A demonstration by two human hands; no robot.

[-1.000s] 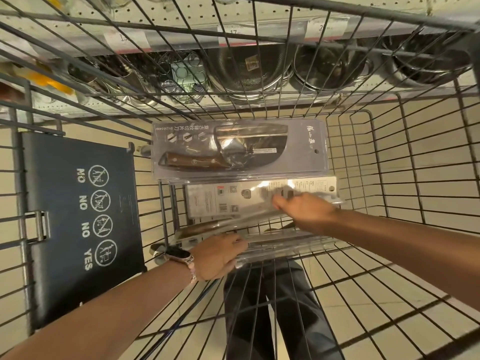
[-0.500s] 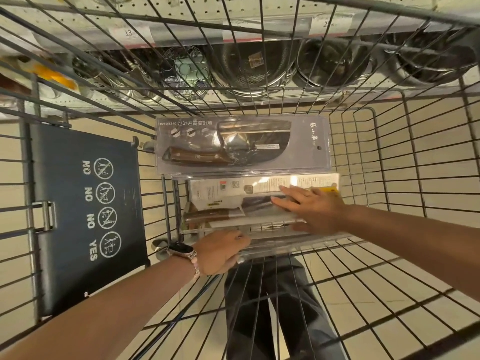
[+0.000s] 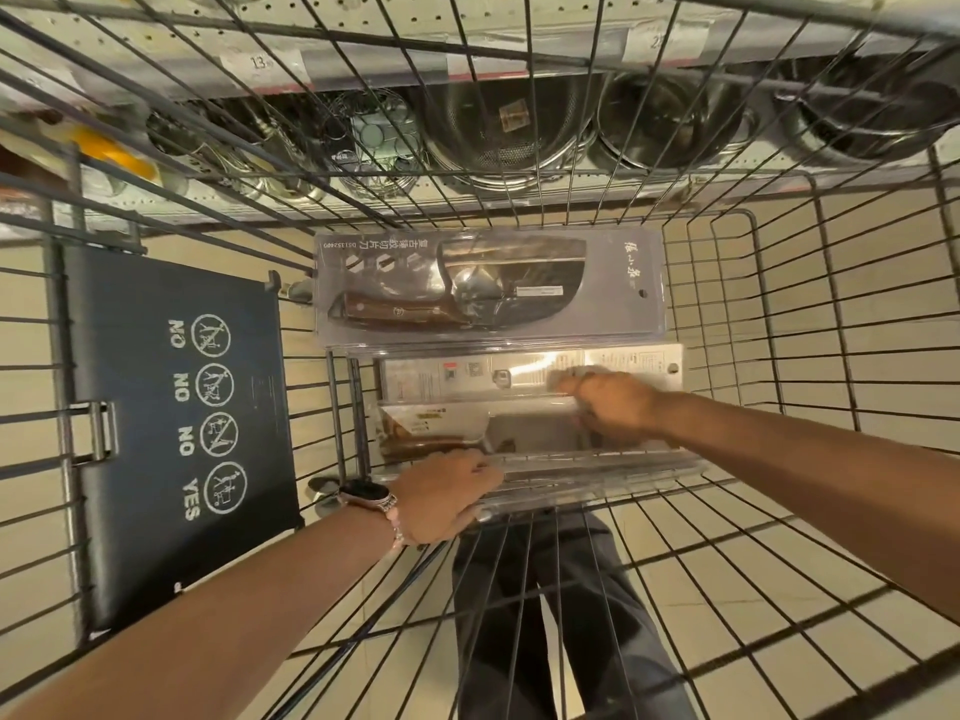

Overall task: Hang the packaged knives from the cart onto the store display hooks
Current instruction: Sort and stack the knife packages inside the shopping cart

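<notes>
Several packaged knives lie in the wire cart [image 3: 810, 324]. The farthest, a grey pack with a wood-handled cleaver [image 3: 488, 285], lies flat and untouched. Nearer me is a white-backed pack [image 3: 467, 376], then a clear pack with a brown-handled knife [image 3: 467, 433], tilted up on its near edge. My right hand [image 3: 613, 402] grips that clear pack at its right part, fingers curled over its far edge. My left hand [image 3: 447, 498], watch on the wrist, holds the near left end of the stack of clear packs [image 3: 597, 480].
A dark fold-down child-seat flap [image 3: 171, 407] with NO/YES pictograms covers the cart's left side. Beyond the cart, a shelf holds steel colanders and bowls [image 3: 519, 127] under a pegboard [image 3: 395, 18]. My dark trouser legs [image 3: 561, 615] show through the cart's wire floor.
My right hand went from lying flat on the packs to curling around the clear pack, whose far edge has tipped up. My left hand stayed at the near left end.
</notes>
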